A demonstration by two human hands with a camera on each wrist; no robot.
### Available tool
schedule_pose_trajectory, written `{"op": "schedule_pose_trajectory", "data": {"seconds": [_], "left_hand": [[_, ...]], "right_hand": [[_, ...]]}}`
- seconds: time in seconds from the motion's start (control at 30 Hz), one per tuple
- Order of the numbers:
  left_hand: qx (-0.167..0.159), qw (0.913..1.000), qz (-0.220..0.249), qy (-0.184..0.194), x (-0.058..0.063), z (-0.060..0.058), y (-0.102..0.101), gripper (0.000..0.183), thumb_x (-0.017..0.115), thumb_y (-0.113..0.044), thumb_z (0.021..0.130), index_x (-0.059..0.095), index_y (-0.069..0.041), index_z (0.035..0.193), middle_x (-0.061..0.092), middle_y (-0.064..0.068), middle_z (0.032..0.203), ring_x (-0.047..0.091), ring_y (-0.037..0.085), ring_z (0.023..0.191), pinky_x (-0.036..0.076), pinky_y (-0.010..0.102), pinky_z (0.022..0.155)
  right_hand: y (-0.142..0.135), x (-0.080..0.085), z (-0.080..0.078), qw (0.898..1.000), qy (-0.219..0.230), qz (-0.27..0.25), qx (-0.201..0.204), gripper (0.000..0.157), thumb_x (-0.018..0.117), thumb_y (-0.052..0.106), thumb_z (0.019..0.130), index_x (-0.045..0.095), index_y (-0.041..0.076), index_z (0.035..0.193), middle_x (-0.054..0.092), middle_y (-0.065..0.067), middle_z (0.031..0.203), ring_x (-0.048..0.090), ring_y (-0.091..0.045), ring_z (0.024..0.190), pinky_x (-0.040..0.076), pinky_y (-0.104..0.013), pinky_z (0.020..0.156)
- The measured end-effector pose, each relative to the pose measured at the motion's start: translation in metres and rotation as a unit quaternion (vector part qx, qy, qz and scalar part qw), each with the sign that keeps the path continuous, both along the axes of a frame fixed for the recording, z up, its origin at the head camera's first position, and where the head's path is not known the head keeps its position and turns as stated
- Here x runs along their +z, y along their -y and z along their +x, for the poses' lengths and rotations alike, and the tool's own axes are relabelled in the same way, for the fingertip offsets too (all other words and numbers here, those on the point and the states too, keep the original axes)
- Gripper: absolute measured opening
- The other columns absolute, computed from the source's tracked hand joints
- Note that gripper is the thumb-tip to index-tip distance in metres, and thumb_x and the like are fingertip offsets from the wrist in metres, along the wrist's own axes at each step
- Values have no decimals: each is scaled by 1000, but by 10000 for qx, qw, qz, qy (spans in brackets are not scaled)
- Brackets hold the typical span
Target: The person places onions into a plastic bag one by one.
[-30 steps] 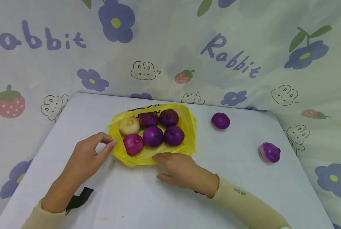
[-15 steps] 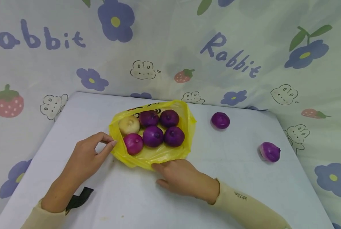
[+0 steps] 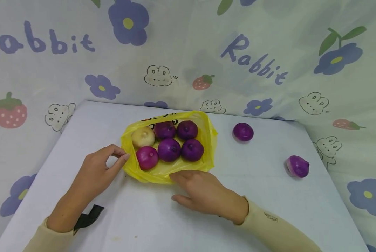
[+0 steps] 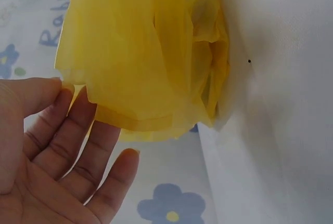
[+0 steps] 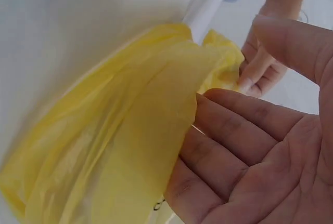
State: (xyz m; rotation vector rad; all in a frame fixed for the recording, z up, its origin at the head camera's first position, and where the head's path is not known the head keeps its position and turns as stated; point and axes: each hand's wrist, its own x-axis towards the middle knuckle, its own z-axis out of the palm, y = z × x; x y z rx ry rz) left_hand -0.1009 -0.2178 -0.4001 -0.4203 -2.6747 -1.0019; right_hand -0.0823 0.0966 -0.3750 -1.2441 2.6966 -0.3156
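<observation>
A yellow plastic bag (image 3: 210, 154) lies with its mouth spread wide on the white table. In it sit several purple onions (image 3: 169, 150) and one pale yellow onion (image 3: 143, 137). My left hand (image 3: 94, 175) pinches the bag's left edge between thumb and fingertips; the left wrist view shows the other fingers behind the film. At the near rim, my right hand (image 3: 203, 190) has its fingers extended over the edge, the thumb apart. In the right wrist view the fingers (image 5: 229, 125) reach behind the yellow film, their tips hidden.
Two more purple onions lie right of the bag: one (image 3: 243, 132) near the table's back edge, another (image 3: 298, 166) near its right edge. A white cloth (image 3: 181, 42) with flowers and rabbits hangs behind the table (image 3: 162, 224). A black strap (image 3: 89, 217) hangs at the left wrist.
My right hand pulled the bag's near rim toward me, then eased slightly back and to the right. The left hand kept its pinch on the left edge. The onions stayed nearly in place.
</observation>
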Motion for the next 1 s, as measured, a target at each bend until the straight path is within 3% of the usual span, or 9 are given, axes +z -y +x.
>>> {"op": "schedule_pose_trajectory", "data": {"seconds": [0.17,0.43,0.77,1.0], "left_hand": [[11,10000,-12,-19,1,-1,0,13,79,-15,95,70,-13,105,74,-2,96,66,21,91,46,13,81],[-2,10000,5,70,2,-1,-1,12,78,-15,97,70,-13,106,74,-1,98,67,22,93,45,13,83],[-7,10000,19,-33,1,0,0,12,78,-14,96,70,-12,105,75,-1,97,67,22,91,42,10,81],[59,10000,-46,61,3,1,0,11,77,-16,97,70,-13,105,75,0,99,67,23,93,50,23,79]], "right_hand": [[-9,9,1,9995,116,-136,-274,57,72,42,100,61,9,144,68,-5,136,63,-19,127,50,-37,106],[-37,14,6,9967,-239,-553,-545,55,74,42,98,63,10,142,68,-3,135,64,-20,126,52,-39,104],[-67,18,12,9893,-757,-1179,-418,59,70,51,99,64,9,139,70,-3,131,66,-19,123,55,-39,99],[-82,19,16,9791,-1057,-1706,-329,56,67,52,100,67,8,134,72,-2,127,69,-19,117,58,-39,94]]}}
